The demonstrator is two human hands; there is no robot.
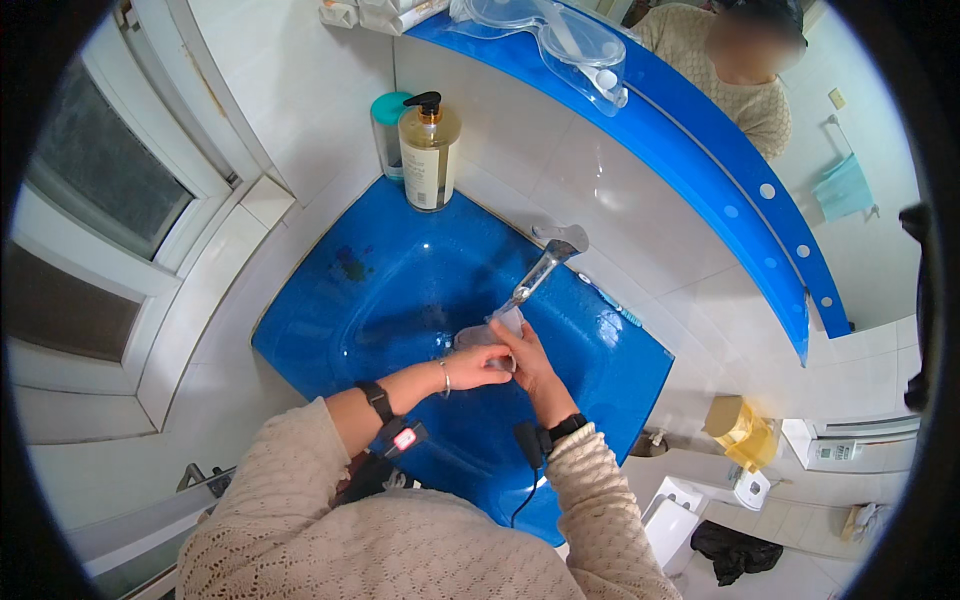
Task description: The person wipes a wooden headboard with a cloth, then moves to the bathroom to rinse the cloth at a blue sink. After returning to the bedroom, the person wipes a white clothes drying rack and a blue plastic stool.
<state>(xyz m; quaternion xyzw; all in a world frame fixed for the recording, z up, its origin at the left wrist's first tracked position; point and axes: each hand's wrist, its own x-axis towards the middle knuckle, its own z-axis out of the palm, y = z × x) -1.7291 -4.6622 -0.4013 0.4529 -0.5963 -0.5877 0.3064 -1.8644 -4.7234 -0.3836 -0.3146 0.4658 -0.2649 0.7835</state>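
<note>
Below the chrome faucet (pixel 552 262), a translucent pale item (pixel 474 336), seemingly thin clear plastic, is held between my two hands over the blue washbasin (pixel 400 300). My right hand (pixel 532 364) is closed around its right side, close under the spout. Fingers of my left hand (pixel 484 366) are bent against its lower edge, touching the right hand. The item's exact kind and full outline are hidden by the fingers. Water seems to run from the spout onto it. A bracelet and black straps circle my wrists.
A pump bottle (pixel 430 155) and a teal-lidded container (pixel 388 130) stand at the basin's back corner. A toothbrush (pixel 610 300) lies right of the faucet. Clear goggles (pixel 575 45) rest on the blue shelf (pixel 690 190) below the mirror. A window is at left.
</note>
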